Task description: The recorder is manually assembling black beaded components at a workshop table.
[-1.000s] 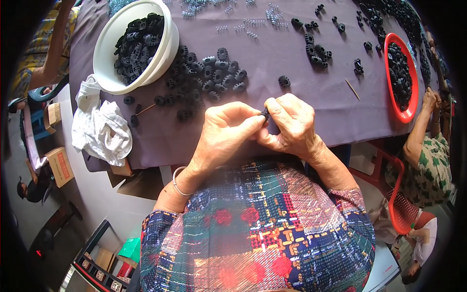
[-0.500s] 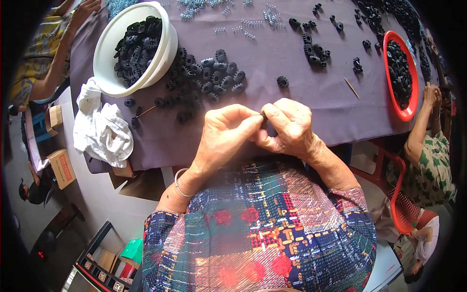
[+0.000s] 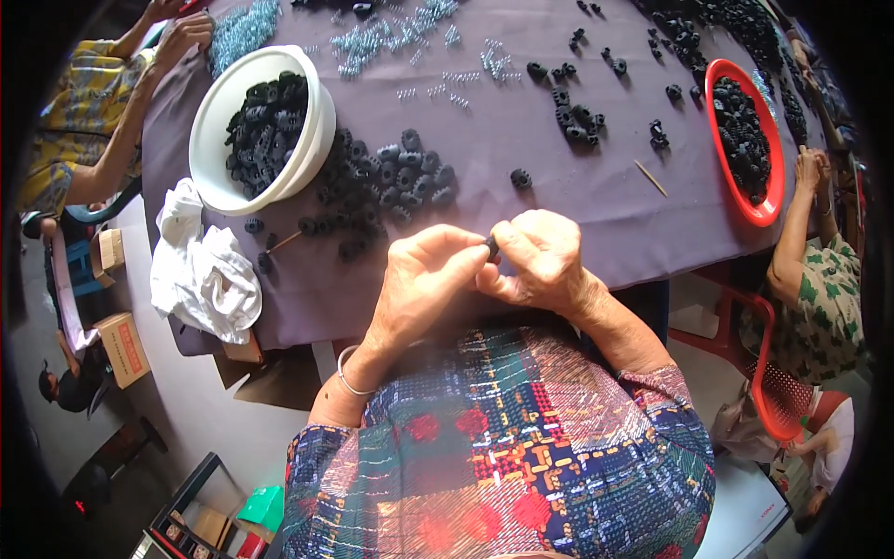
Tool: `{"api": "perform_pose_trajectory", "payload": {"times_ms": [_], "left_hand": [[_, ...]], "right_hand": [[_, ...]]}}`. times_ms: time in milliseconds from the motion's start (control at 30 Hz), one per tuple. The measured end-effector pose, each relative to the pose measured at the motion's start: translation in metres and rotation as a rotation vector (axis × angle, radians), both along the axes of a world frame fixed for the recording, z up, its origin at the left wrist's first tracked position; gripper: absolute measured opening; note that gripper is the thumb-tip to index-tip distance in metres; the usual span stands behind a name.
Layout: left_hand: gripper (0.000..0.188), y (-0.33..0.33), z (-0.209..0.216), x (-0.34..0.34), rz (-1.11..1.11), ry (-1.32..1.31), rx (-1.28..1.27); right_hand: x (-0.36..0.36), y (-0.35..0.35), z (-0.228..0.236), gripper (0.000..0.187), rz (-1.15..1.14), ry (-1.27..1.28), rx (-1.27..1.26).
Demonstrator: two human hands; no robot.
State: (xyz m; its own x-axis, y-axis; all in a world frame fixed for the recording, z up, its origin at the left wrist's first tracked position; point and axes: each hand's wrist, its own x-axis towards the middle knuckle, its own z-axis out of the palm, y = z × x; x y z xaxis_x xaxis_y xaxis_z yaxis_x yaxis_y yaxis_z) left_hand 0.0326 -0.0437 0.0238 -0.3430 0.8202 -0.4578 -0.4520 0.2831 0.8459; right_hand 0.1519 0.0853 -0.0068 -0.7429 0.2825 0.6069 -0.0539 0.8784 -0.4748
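Close to my body, above the table's near edge, both hands meet at a small black plastic part. The thumb and fingertips of my left hand pinch it from one side. My right hand grips its other side with curled fingers, which hide much of it. A single black part lies on the cloth just beyond my hands. To the left of it is a pile of similar ribbed black parts, with a thin wooden stick at its near side.
A white tub of black parts stands left, beside a crumpled white cloth. Metal springs lie at the back. A red basin holds black pieces at right, near another stick. Co-workers sit on both sides.
The view has shifted, so the table sits lower in it. My hands still hold the small black part together, and more of it shows between my fingertips.
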Motion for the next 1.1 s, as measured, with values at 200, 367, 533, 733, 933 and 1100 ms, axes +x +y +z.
{"api": "perform_pose_trajectory", "payload": {"times_ms": [200, 367, 533, 733, 933, 1100], "left_hand": [[0.015, -0.002, -0.005, -0.001, -0.036, 0.021, 0.006], [0.016, -0.001, 0.000, -0.002, -0.017, -0.080, -0.078], [0.007, -0.001, -0.003, -0.002, -0.013, 0.001, -0.044], [0.011, 0.004, 0.000, -0.002, -0.033, 0.001, -0.049], [0.015, 0.001, -0.003, -0.002, -0.040, 0.003, -0.046], [0.016, -0.002, -0.005, -0.002, -0.048, -0.001, -0.023]], "right_hand": [[-0.003, -0.003, 0.006, 0.027, 0.018, -0.031, -0.016], [0.005, 0.003, 0.022, 0.034, 0.106, -0.151, -0.190], [0.009, 0.048, 0.038, 0.039, -0.283, -0.108, 0.024], [0.006, 0.068, 0.009, 0.054, -0.392, -0.448, 0.131], [0.006, 0.030, 0.012, 0.056, -0.189, -0.461, 0.098], [0.008, 0.037, 0.009, 0.044, -0.190, -0.342, 0.056]]}}
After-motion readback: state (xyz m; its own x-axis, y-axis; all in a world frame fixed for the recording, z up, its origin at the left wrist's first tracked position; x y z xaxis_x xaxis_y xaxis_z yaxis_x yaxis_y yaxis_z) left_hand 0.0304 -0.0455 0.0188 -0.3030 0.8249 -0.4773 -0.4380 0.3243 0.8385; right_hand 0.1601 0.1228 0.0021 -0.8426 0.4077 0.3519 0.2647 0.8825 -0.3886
